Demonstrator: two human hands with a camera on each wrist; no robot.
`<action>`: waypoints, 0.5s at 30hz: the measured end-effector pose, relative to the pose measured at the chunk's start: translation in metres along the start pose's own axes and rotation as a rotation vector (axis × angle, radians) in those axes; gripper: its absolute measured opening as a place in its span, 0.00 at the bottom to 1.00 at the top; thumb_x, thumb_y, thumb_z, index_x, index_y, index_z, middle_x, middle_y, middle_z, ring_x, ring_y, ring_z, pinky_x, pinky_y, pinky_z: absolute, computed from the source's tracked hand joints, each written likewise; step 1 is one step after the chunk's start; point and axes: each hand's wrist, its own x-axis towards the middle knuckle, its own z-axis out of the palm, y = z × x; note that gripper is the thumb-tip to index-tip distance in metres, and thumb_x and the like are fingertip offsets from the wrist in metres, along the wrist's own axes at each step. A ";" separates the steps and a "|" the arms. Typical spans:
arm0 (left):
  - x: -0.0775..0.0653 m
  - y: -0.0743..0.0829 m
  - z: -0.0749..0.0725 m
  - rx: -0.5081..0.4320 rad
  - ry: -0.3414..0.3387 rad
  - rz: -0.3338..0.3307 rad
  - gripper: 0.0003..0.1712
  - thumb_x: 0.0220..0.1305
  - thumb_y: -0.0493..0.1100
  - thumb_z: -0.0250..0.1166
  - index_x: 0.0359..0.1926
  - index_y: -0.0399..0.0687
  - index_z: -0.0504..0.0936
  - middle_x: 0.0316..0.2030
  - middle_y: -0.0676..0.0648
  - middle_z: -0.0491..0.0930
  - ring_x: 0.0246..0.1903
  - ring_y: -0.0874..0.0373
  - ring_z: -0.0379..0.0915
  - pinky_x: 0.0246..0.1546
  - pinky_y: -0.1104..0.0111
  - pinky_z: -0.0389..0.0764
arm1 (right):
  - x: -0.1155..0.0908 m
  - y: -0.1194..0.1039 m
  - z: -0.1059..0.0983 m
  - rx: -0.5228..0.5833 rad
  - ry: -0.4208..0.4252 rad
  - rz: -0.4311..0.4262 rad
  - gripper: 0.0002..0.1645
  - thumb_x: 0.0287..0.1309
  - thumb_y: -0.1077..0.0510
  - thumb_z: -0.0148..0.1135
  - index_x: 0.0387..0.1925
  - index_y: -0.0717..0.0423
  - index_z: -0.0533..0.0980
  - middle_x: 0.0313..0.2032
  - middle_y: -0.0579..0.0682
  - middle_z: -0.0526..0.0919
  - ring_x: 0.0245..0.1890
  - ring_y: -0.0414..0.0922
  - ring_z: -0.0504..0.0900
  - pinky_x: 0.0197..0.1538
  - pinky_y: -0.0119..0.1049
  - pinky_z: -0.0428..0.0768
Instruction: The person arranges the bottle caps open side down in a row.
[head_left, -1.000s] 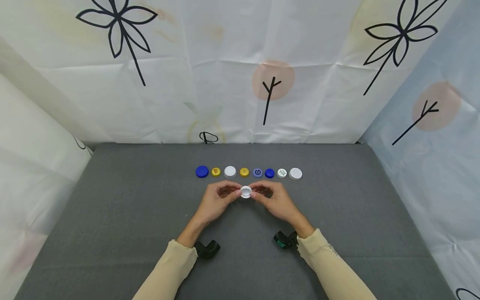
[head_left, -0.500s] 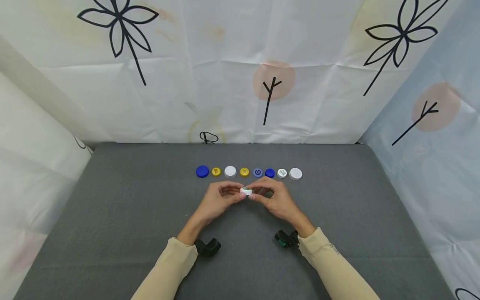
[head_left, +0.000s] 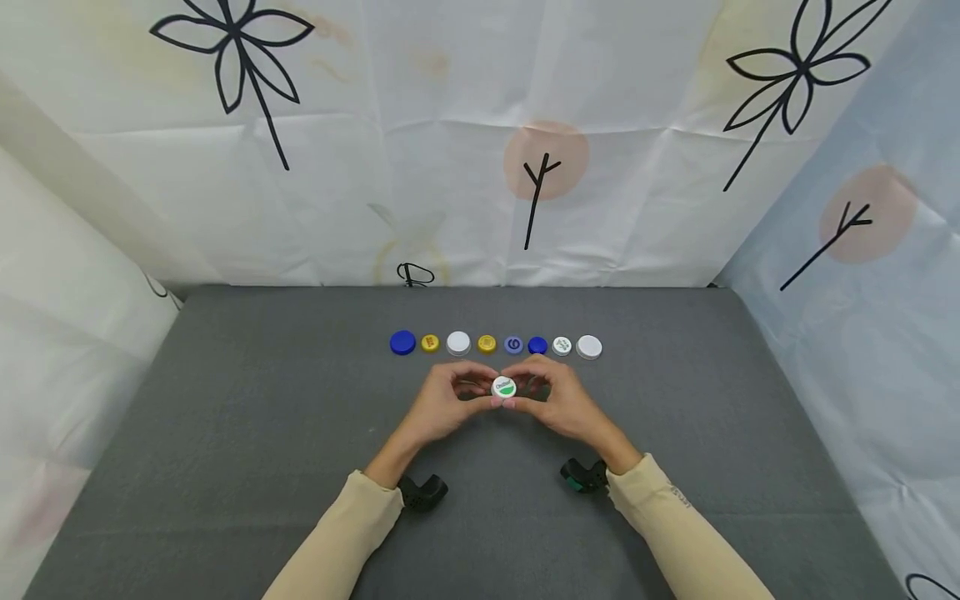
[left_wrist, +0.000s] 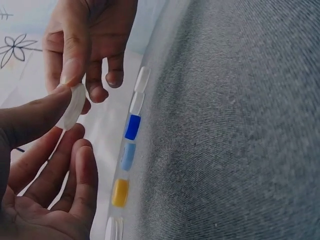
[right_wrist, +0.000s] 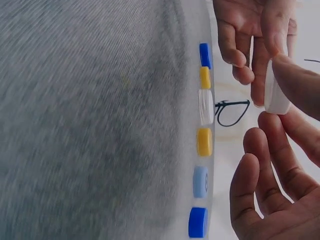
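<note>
A white bottle cap [head_left: 504, 387] with a green-and-white printed top is held up between both hands, its printed face toward the head camera. My left hand [head_left: 444, 402] pinches its left side with thumb and fingers. From the other side my right hand [head_left: 559, 400] pinches it too, the two thumbs nearly meeting at the lower edge. In the left wrist view the cap [left_wrist: 75, 107] is seen edge-on between the fingertips. The right wrist view shows the cap's white side [right_wrist: 276, 90], apart from the table.
Beyond the hands a row of caps lies on the grey table [head_left: 300, 417]: a large blue cap [head_left: 402, 342], yellow caps [head_left: 487, 344], a light blue cap [head_left: 513, 345], a smaller blue cap [head_left: 537, 345] and white caps [head_left: 589, 347]. A patterned white cloth [head_left: 450, 167] stands behind.
The held cap has been turned over: its hollow inside showed first, then its side, now its printed top. Both hands have shifted slightly right with it. The row stays put.
</note>
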 end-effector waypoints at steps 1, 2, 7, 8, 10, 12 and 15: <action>0.000 0.000 0.000 0.026 -0.009 0.000 0.18 0.58 0.34 0.76 0.49 0.37 0.85 0.45 0.42 0.86 0.43 0.50 0.83 0.46 0.61 0.83 | -0.001 0.001 -0.001 -0.017 -0.003 -0.001 0.21 0.54 0.62 0.78 0.50 0.56 0.84 0.42 0.47 0.83 0.41 0.51 0.82 0.43 0.47 0.80; -0.001 -0.001 0.000 0.058 -0.017 0.001 0.18 0.58 0.35 0.76 0.49 0.38 0.85 0.45 0.43 0.86 0.43 0.50 0.83 0.46 0.62 0.83 | -0.003 0.002 -0.003 -0.036 -0.005 0.000 0.21 0.53 0.61 0.78 0.50 0.56 0.84 0.42 0.47 0.83 0.41 0.50 0.82 0.43 0.48 0.81; -0.010 -0.005 -0.004 0.186 -0.015 -0.039 0.20 0.59 0.39 0.76 0.52 0.38 0.85 0.47 0.44 0.86 0.47 0.49 0.82 0.49 0.60 0.82 | -0.012 0.010 -0.018 -0.114 0.018 0.024 0.21 0.53 0.60 0.78 0.50 0.55 0.84 0.42 0.46 0.84 0.41 0.48 0.82 0.43 0.47 0.81; -0.012 -0.006 -0.006 0.200 -0.006 -0.052 0.20 0.60 0.39 0.76 0.52 0.38 0.85 0.48 0.44 0.86 0.47 0.49 0.82 0.49 0.59 0.81 | -0.015 0.013 -0.023 -0.126 0.031 0.039 0.21 0.53 0.60 0.79 0.50 0.55 0.84 0.42 0.46 0.84 0.41 0.48 0.82 0.43 0.46 0.80; -0.018 -0.006 -0.011 0.225 0.015 -0.083 0.20 0.61 0.39 0.75 0.53 0.39 0.85 0.48 0.46 0.86 0.48 0.50 0.81 0.50 0.58 0.81 | -0.019 0.018 -0.035 -0.155 0.062 0.073 0.21 0.53 0.61 0.78 0.50 0.55 0.84 0.41 0.47 0.84 0.41 0.49 0.82 0.43 0.46 0.80; -0.023 -0.006 -0.017 0.250 0.038 -0.105 0.19 0.61 0.40 0.75 0.53 0.41 0.85 0.49 0.47 0.86 0.48 0.52 0.81 0.50 0.58 0.81 | -0.024 0.025 -0.049 -0.189 0.100 0.119 0.20 0.54 0.62 0.78 0.50 0.57 0.84 0.41 0.49 0.84 0.41 0.49 0.82 0.43 0.45 0.79; -0.030 -0.004 -0.027 0.286 0.072 -0.126 0.20 0.61 0.40 0.75 0.54 0.41 0.85 0.49 0.48 0.85 0.49 0.52 0.81 0.51 0.57 0.80 | -0.030 0.033 -0.071 -0.248 0.171 0.193 0.20 0.54 0.63 0.77 0.50 0.61 0.83 0.41 0.54 0.84 0.41 0.51 0.82 0.44 0.44 0.78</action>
